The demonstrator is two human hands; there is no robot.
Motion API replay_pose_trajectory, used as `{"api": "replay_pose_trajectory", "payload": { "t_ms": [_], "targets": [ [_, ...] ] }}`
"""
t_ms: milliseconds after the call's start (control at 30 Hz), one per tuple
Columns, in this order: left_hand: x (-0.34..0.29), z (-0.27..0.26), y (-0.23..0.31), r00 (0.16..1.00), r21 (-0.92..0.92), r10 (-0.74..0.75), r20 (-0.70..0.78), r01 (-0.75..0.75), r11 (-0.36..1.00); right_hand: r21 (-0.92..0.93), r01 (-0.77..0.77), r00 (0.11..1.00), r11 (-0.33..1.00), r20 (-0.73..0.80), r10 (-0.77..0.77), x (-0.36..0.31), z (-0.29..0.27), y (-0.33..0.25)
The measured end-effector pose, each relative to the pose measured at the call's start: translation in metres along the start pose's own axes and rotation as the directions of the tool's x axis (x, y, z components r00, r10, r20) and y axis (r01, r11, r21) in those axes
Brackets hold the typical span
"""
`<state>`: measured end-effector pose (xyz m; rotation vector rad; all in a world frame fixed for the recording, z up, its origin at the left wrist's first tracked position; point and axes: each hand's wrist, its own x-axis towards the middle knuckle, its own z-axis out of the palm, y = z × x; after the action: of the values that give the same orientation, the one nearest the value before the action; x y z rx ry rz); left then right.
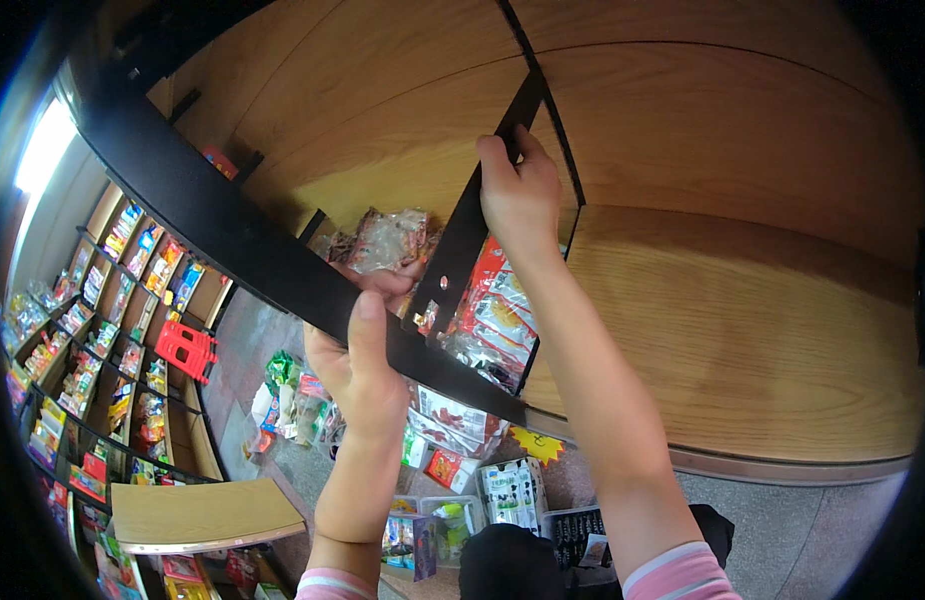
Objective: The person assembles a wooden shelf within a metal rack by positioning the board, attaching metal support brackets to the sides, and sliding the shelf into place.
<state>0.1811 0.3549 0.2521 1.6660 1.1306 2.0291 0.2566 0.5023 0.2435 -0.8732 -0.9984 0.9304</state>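
My right hand (522,190) is closed round the upper end of a black divider strip (469,225), which slants across a wooden shelf compartment. My left hand (360,375) is at the black front rail (247,235), its thumb on the near side and its fingers curled over behind it. Those fingertips lie against clear plastic packets (390,240) left of the divider; the rail hides part of the hand. Right of the divider lie red and white packets (500,300), partly covered by my right forearm.
A bare wooden shelf board (722,340) spans the right. Below are bagged packets (452,420), a yellow starburst tag (537,445), and a clear bin (452,520) on the floor. Stocked racks (92,350), a red plastic stool (186,350) and a wooden ledge (207,512) stand left.
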Motion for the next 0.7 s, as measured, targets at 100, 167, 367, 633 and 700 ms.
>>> {"api": "replay_pose_trajectory", "payload": {
  "t_ms": [100, 167, 367, 633, 700],
  "targets": [
    [0.000, 0.000, 0.002, 1.000, 0.012, 0.019, -0.001, -0.019, 1.000, 0.022, 0.069, 0.996, 0.997, -0.050, -0.067, -0.002, 0.010, 0.000],
    [0.001, -0.007, -0.002, 0.999, 0.025, 0.035, 0.022, -0.036, 0.999, 0.025, 0.039, 0.998, 0.999, -0.042, -0.038, -0.004, 0.011, -0.003],
    [0.001, -0.003, -0.003, 1.000, 0.024, -0.002, 0.021, 0.001, 1.000, 0.048, 0.118, 0.982, 0.992, -0.156, -0.109, -0.003, 0.019, 0.005],
    [0.000, -0.003, -0.012, 1.000, -0.092, -0.009, 0.022, 0.011, 0.996, -0.037, 0.017, 0.999, 0.999, 0.041, -0.015, -0.007, 0.004, 0.015],
    [-0.001, -0.009, -0.012, 1.000, -0.007, -0.018, -0.010, 0.018, 1.000, 0.036, 0.024, 1.000, 0.999, -0.010, -0.023, -0.009, 0.006, 0.024]
  ]
}}
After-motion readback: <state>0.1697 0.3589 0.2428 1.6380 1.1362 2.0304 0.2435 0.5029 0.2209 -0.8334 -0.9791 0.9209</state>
